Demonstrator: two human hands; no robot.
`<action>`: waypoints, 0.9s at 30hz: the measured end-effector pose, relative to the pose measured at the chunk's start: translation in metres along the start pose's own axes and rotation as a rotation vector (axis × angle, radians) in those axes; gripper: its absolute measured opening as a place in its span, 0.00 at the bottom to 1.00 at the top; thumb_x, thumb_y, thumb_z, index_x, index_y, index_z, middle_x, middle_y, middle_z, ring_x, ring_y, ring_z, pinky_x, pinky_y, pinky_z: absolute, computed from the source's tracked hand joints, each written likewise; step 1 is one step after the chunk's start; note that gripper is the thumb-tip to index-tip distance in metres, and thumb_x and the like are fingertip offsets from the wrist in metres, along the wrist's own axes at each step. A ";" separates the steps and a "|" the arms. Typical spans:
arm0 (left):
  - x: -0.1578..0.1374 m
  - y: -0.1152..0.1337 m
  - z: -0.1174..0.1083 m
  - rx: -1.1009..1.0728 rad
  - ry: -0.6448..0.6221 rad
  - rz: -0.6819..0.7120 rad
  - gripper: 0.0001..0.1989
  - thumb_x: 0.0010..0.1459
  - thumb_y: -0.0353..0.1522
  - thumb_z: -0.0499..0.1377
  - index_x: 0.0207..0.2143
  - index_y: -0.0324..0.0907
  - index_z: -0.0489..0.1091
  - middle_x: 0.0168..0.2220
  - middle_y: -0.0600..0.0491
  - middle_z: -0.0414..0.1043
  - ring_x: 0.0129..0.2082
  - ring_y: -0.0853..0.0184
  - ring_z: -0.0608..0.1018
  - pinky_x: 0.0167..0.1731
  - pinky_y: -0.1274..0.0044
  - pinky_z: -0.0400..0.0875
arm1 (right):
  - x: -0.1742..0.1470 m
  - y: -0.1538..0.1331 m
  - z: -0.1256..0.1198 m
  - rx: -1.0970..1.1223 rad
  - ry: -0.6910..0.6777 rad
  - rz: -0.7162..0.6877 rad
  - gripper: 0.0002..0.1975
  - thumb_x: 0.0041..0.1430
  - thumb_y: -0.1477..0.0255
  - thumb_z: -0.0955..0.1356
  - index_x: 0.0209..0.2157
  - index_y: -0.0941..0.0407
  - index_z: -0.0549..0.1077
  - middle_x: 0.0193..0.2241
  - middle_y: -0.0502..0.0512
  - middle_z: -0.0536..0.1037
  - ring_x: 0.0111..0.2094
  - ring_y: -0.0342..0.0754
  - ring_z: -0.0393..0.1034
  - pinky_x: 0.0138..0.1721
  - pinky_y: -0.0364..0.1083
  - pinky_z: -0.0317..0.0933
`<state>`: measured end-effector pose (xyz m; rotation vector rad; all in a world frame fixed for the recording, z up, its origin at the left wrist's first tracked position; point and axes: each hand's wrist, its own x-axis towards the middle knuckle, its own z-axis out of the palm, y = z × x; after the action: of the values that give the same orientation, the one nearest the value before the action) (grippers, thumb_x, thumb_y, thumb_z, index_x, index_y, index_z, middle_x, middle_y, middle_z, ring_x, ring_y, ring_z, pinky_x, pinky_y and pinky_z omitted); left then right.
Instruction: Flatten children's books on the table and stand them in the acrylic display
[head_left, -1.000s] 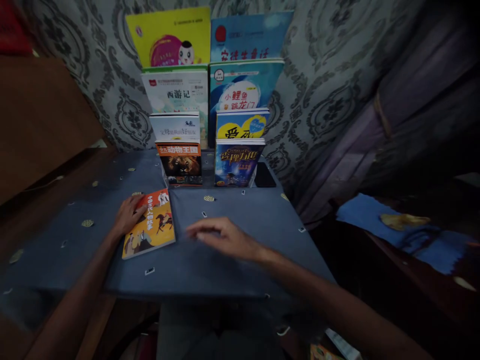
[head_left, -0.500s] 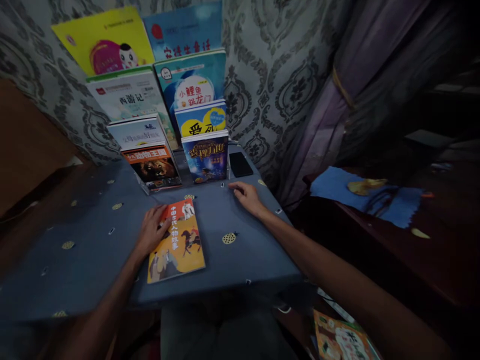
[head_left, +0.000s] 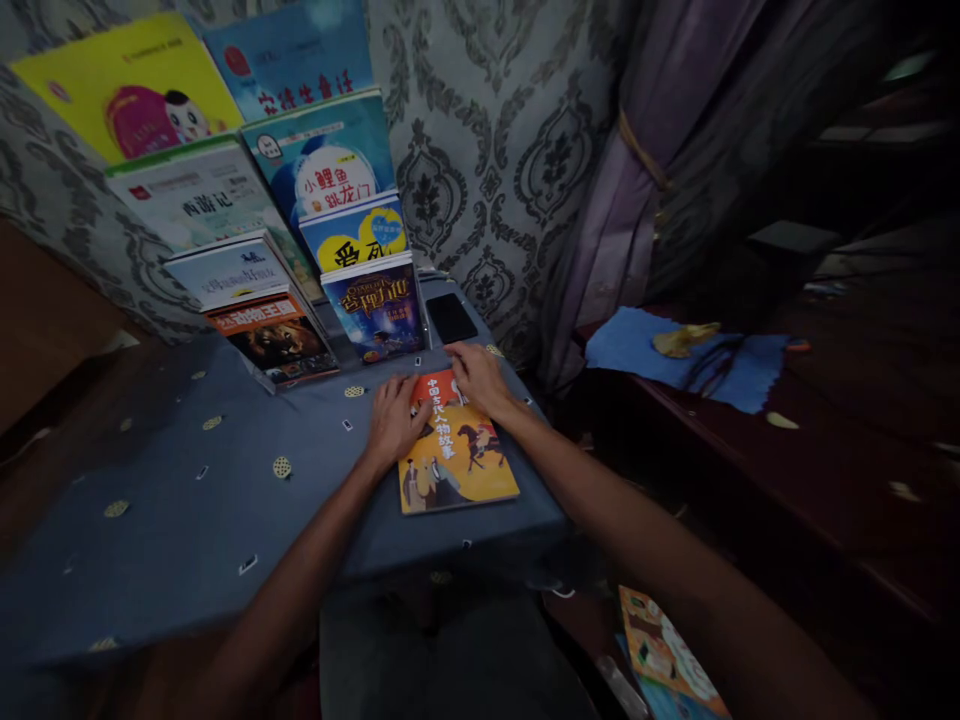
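Note:
A paperback book [head_left: 465, 455] with an orange-yellow cover, a horse and rider and white Chinese lettering lies flat near the table's right front edge. My left hand [head_left: 397, 415] rests along its upper left edge, fingers stretched out and thumb over the cover. At the upper right corner, my right hand [head_left: 480, 378] touches the book with fingers apart and slightly bent, covering part of the top. Just beyond the hands, a blue book with gold lettering [head_left: 379, 308] stands at the front of a tiered display.
Several books, among them a lion-cover book [head_left: 281, 340] and a yellow book [head_left: 142, 85], lean in tiers on the table [head_left: 187, 520]. A dark phone [head_left: 450, 318] lies behind my right hand. A blue cloth [head_left: 630, 350] covers part of a dark surface at right. More books [head_left: 660, 640] are low down.
The book has slid to the right across the table with my left hand on it. My right hand now touches its upper right corner. The camera view has shifted right.

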<state>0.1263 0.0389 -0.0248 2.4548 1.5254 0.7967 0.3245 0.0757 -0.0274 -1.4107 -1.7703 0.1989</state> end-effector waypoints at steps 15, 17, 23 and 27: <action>-0.003 -0.011 -0.003 -0.119 0.031 0.035 0.18 0.65 0.29 0.48 0.55 0.39 0.67 0.51 0.42 0.70 0.54 0.58 0.72 0.58 0.63 0.67 | -0.045 -0.032 0.022 -0.104 -0.393 -0.367 0.26 0.66 0.75 0.60 0.64 0.59 0.64 0.65 0.64 0.67 0.68 0.53 0.56 0.69 0.58 0.50; -0.002 -0.009 -0.005 -0.072 0.012 0.008 0.18 0.65 0.29 0.49 0.56 0.39 0.66 0.52 0.42 0.70 0.55 0.57 0.72 0.58 0.62 0.67 | -0.046 -0.027 0.015 -0.165 -0.364 -0.306 0.24 0.67 0.73 0.59 0.63 0.60 0.66 0.64 0.64 0.67 0.68 0.54 0.57 0.69 0.58 0.50; -0.004 -0.004 -0.009 -0.012 -0.031 -0.033 0.18 0.67 0.30 0.48 0.57 0.39 0.66 0.55 0.41 0.70 0.56 0.56 0.72 0.59 0.62 0.66 | -0.051 -0.027 -0.013 -0.290 -0.277 -0.108 0.25 0.69 0.70 0.57 0.62 0.65 0.67 0.64 0.69 0.67 0.68 0.58 0.57 0.68 0.61 0.51; -0.005 -0.004 -0.009 -0.012 -0.035 -0.046 0.19 0.66 0.30 0.48 0.58 0.38 0.65 0.56 0.41 0.69 0.58 0.56 0.71 0.60 0.62 0.64 | -0.052 -0.024 -0.012 -0.251 -0.253 -0.051 0.26 0.68 0.70 0.58 0.62 0.66 0.66 0.64 0.70 0.67 0.68 0.60 0.55 0.67 0.62 0.52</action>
<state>0.1173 0.0353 -0.0208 2.4030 1.5542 0.7493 0.3160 0.0181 -0.0318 -1.5699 -2.0956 0.1363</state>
